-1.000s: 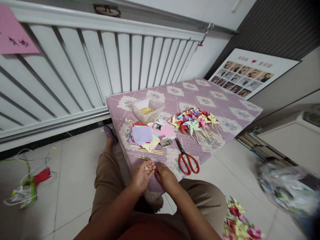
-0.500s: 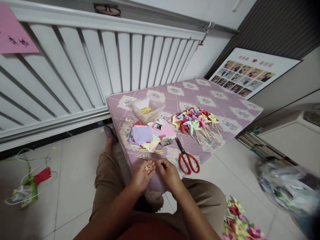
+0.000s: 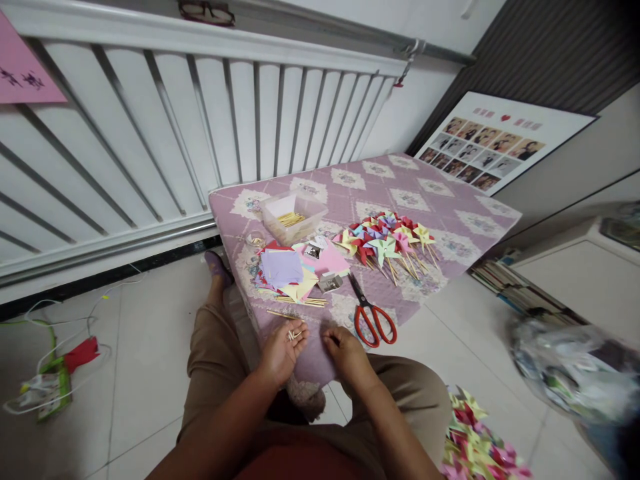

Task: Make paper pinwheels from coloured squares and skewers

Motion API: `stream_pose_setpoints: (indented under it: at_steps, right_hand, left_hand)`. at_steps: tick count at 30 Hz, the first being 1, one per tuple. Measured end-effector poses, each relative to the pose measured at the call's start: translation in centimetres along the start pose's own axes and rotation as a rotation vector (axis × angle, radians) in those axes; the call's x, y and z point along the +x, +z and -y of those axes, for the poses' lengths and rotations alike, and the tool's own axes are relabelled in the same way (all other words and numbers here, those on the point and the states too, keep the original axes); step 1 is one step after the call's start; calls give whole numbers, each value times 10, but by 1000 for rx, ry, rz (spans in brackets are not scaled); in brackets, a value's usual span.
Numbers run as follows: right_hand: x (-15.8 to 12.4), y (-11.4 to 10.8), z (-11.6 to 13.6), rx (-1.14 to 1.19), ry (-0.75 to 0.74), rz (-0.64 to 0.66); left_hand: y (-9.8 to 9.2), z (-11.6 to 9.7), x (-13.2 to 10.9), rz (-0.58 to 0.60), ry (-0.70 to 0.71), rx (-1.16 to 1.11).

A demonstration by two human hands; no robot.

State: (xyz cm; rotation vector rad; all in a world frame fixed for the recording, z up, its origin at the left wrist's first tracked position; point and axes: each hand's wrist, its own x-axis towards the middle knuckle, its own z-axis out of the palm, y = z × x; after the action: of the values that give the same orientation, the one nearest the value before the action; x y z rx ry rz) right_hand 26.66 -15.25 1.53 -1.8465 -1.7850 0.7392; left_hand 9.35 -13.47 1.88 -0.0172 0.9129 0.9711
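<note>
Table [image 3: 447,190]: mauve cloth, pale floral diamonds; far long edge against white radiator [image 3: 267,120]. At the corner nearest the person, left hand [image 3: 281,351] palm up, half open, fingers loosely curled; small white pieces [image 3: 293,336] lie in it. Right hand [image 3: 349,355] just beside, apart from it, over the same corner; fingers curled in, thumb near forefinger; cannot tell whether anything is held.

Toward left edge: stacked paper squares [image 3: 281,268], loose sticks [image 3: 306,303] on their near side. Clear box [image 3: 301,233] beyond, toward the radiator edge, thin sticks [image 3: 290,219] inside. Near right-hand edge: red-handled scissors [image 3: 365,305]; past them, heap of paper pinwheels [image 3: 386,245].

Room: photo board [image 3: 505,143] leaning beyond far end; glasses [image 3: 206,13] above radiator; more pinwheels on tiled floor [image 3: 150,360], lower right.
</note>
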Motion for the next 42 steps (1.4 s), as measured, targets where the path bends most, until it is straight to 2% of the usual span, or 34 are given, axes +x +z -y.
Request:
stream_pose_setpoints:
  at_steps: [6, 12, 16, 19, 25, 27, 31, 34, 37, 42]
  right_hand:
    - [-3, 4, 10, -162, -60, 74]
    - [-2, 11, 13, -246, -56, 42]
    - [-1, 11, 16, -207, -81, -12]
    - [-2, 13, 29, -139, -117, -48]
    - [0, 25, 56, -36, -218, -24]
    - [4, 24, 52, -25, -207, -46]
    - [19, 11, 23, -43, -94, -149]
    - [28, 5, 7, -65, -53, -156]
    - [31, 9, 6, -81, -68, -118]
    - [33, 20, 18, -142, -81, -68]
  left_hand:
    - [-1, 1, 1, 8, 4, 3]
    - [-2, 2, 2, 13, 8, 12]
    - [-2, 2, 3, 14, 5, 9]
    - [-3, 4, 3, 31, 9, 8]
    - [-3, 7, 5, 111, 77, 14]
    - [-3, 7, 4, 96, 69, 13]
    - [-3, 7, 3, 31, 20, -4]
    - [-2, 6, 2, 49, 26, -33]
    - [-1, 6, 2, 54, 29, -35]
    - [0, 6, 2, 37, 20, -25]
